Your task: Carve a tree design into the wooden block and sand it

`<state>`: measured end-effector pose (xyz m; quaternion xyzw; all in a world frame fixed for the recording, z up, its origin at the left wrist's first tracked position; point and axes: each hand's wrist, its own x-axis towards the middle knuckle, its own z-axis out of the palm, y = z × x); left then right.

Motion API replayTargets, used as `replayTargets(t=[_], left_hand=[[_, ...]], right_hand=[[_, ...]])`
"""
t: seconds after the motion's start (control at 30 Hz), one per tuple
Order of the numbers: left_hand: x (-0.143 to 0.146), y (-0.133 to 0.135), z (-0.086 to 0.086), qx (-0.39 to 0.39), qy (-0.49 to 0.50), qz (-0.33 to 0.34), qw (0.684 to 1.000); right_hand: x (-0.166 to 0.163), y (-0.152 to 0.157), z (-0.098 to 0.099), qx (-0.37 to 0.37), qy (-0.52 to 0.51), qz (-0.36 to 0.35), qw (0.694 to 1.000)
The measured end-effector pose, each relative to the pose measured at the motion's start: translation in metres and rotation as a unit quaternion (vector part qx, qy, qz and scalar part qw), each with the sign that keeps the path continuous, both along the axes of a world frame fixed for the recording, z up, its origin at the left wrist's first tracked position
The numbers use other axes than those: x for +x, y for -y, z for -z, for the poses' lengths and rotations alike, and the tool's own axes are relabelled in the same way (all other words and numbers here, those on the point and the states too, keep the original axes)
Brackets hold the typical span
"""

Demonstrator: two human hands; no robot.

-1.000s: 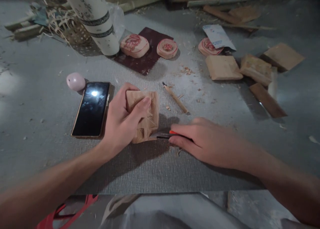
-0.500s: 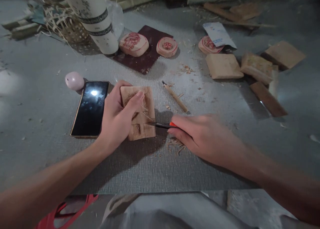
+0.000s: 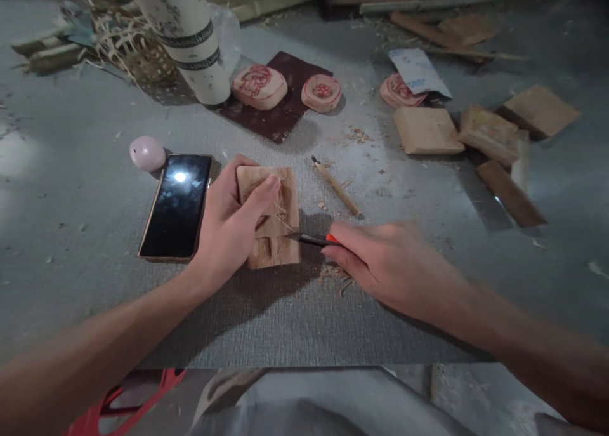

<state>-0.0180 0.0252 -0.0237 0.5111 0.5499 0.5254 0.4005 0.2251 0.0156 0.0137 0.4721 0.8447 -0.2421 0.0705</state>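
Note:
My left hand [image 3: 233,217] grips a carved wooden block [image 3: 289,198] from its left side, the thumb lying across the carved face. Hollows and raised lines show on the block, with a squarish recess near its lower edge. Closed around a carving knife [image 3: 311,239] with a dark blade and some orange at the handle is my right hand [image 3: 380,255]. The blade's tip touches the block's right part. Most of the knife's handle is hidden in the fingers. A thin wooden-handled carving tool [image 3: 337,187] lies just beyond my right hand.
A black phone [image 3: 176,207] and a pink egg-shaped object [image 3: 146,154] lie at left. Behind stand a tall patterned cylinder [image 3: 204,74] and red-marked wooden pieces [image 3: 321,93] around a dark sheet [image 3: 276,128]. Several wood blocks [image 3: 428,131] lie at right; shavings [image 3: 359,134] are scattered about.
The whole view has shifted slightly, so things appear a little further right. Both hands keep their grips, and the knife tip stays at nearly the same spot on the block.

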Motion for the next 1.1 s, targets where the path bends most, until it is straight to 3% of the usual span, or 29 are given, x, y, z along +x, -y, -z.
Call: replayTargets(t=[0.27, 0.6, 0.8, 1.1], left_hand=[[0.005, 0.003, -0.008, 0.015, -0.031, 0.009, 0.999], [0.01, 0.002, -0.003, 0.061, -0.028, -0.018, 0.998], [0.008, -0.003, -0.006, 0.065, -0.02, -0.01, 0.998], [0.005, -0.003, -0.006, 0.003, -0.053, -0.003, 0.999]], right_hand=[[-0.002, 0.001, 0.002, -0.039, 0.011, 0.013, 0.999], [-0.002, 0.004, -0.002, -0.066, -0.041, 0.032, 0.996], [0.001, -0.009, -0.006, -0.184, -0.124, 0.046, 0.974], [0.006, -0.004, 0.001, -0.052, -0.088, 0.027, 0.994]])
